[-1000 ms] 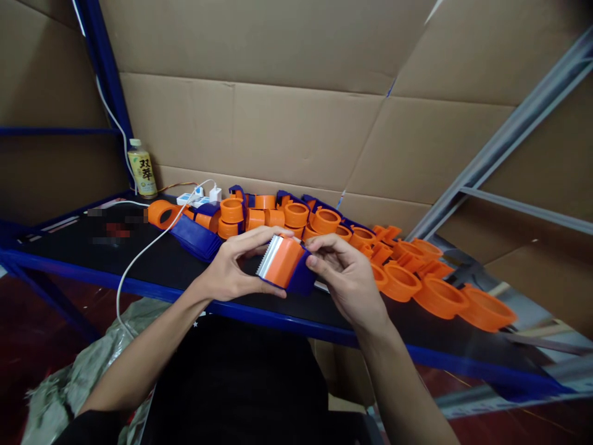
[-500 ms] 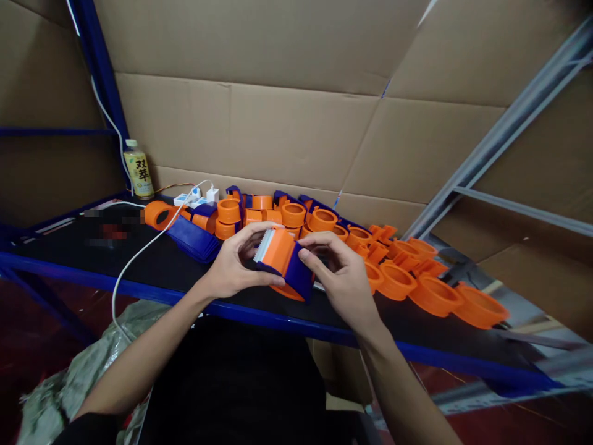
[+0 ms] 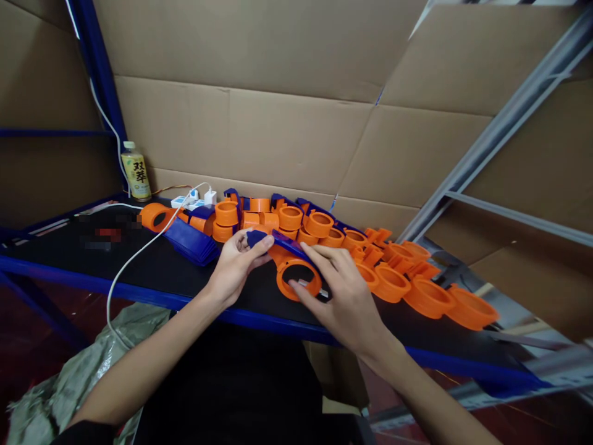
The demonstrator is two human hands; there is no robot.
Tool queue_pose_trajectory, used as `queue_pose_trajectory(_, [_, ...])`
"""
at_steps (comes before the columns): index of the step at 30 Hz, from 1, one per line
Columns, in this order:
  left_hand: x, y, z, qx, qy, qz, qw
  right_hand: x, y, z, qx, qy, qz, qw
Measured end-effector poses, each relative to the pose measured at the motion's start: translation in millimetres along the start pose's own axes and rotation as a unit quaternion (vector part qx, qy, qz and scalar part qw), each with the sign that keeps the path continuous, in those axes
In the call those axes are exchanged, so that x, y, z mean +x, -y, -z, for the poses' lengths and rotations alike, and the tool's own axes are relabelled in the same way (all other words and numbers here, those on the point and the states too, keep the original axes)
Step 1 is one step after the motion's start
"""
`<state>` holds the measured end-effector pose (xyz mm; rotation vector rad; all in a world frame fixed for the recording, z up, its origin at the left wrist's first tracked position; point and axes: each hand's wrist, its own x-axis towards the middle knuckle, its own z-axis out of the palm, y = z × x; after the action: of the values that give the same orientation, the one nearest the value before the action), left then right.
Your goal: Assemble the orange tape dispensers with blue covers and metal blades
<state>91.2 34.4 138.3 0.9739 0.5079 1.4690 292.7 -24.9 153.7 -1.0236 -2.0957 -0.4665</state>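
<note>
Between my two hands is an orange and dark blue tape dispenser (image 3: 281, 285), held above the table's front part with its round orange ring facing me. My left hand (image 3: 234, 266) pinches the narrow blue end, thumb on top. My right hand (image 3: 345, 293) grips the other side, its fingers on the blue cover and its thumb at the ring's opening. The toothed metal edge seen before is hidden now. Just behind my hands stand several orange rings (image 3: 290, 217), some with blue parts attached.
Several loose orange ring parts (image 3: 428, 296) lie to the right. Stacked blue pieces (image 3: 191, 241) and a white cable (image 3: 134, 259) are on the left. A power strip (image 3: 185, 202) and a yellow-labelled bottle (image 3: 136, 173) stand at the back. The blue table edge (image 3: 185, 301) runs in front.
The tape dispenser has been turned, so its ring now faces me and its toothed edge is out of sight. My right thumb has moved down to the ring.
</note>
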Motion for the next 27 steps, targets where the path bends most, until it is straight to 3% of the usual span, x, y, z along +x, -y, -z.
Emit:
queue_pose_trajectory(4, [-3, -1, -1.0, -0.024, -0.023, 0.002, 0.999, -8, 13, 3, 0.002, 0.050, -0.013, 0.999])
queue_pose_trajectory(7, [0, 1, 0.9, -0.044, 0.012, 0.045, 0.998, -10, 19, 3, -0.011, 0.041, -0.011, 0.999])
queue_pose_trajectory(9, [2, 2, 2.5, -0.055, 0.034, 0.061, 0.996, -4, 7, 8, 0.002, 0.030, -0.012, 0.999])
queue_pose_trajectory(11, [5, 1, 4.6, -0.066, 0.041, 0.064, 0.995, 10, -23, 20, 0.012, 0.008, -0.036, 0.999])
queue_pose_trajectory(14, [9, -2, 9.1, -0.069, 0.054, 0.070, 0.994, 37, -97, 42, -0.039, -0.049, -0.138, 0.988])
queue_pose_trajectory(17, [12, -4, 13.6, -0.043, 0.095, 0.080, 0.991, 57, -182, 49, -0.063, 0.009, -0.250, 0.966])
queue_pose_trajectory(20, [12, -3, 15.8, -0.002, 0.129, 0.091, 0.987, 61, -245, 35, -0.007, 0.079, -0.324, 0.943])
queue_pose_trajectory(23, [11, 1, 16.0, 0.021, 0.155, 0.108, 0.982, 59, -272, 13, 0.024, 0.120, -0.359, 0.925])
queue_pose_trajectory(27, [11, 5, 16.1, 0.037, 0.176, 0.122, 0.976, 58, -277, -8, 0.072, 0.147, -0.362, 0.918])
